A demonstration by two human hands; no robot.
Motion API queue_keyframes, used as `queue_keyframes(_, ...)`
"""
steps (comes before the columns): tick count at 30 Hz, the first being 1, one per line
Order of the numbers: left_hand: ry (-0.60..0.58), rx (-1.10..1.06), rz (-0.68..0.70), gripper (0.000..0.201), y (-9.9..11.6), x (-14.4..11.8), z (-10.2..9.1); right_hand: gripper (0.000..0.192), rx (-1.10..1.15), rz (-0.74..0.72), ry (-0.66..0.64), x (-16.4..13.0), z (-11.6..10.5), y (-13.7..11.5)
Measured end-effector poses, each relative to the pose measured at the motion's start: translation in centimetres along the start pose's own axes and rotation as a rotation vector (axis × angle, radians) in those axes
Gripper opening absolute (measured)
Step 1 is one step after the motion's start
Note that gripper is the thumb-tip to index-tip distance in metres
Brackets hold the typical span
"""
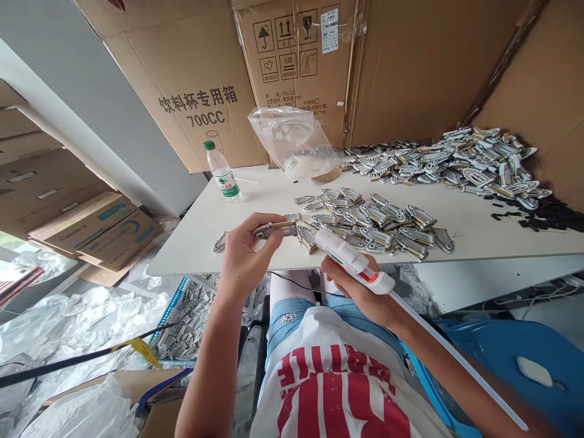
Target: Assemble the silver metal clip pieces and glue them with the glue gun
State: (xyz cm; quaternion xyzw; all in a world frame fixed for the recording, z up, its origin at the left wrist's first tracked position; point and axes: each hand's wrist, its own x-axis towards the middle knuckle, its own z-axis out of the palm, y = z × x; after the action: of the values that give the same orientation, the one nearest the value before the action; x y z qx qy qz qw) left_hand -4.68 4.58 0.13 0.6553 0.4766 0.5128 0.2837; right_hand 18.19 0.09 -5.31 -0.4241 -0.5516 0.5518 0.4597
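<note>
Two hands work at the near edge of the white table (255, 201): the left hand (244, 255) pinches one badge piece (276, 229) between fingers and thumb, while the right hand (360, 292) is wrapped around one white glue gun (353, 263), nozzle aimed left at that piece. With fingertips so close to the nozzle, hot glue could likely burn them — or drip onto the lap below. One water bottle (222, 173) and one clear plastic bag (294, 143) stand far left; badge heaps (378, 222) number two, too many pieces to count.
</note>
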Motion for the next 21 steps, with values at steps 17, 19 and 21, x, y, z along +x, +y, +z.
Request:
queue_keyframes(17, -0.04, -0.171, -0.037, 0.031, 0.56, -0.11, 0.48, 0.052, 0.007, 0.019, 0.001, 0.0, 0.25, -0.36)
queue_keyframes(19, -0.037, -0.182, -0.047, 0.036, 0.5, -0.13, 0.5, 0.049, 0.013, 0.028, 0.001, 0.04, 0.3, -0.46)
queue_keyframes(21, -0.027, -0.187, -0.057, 0.039, 0.51, -0.19, 0.55, 0.047, 0.021, 0.035, 0.006, 0.06, 0.36, -0.51)
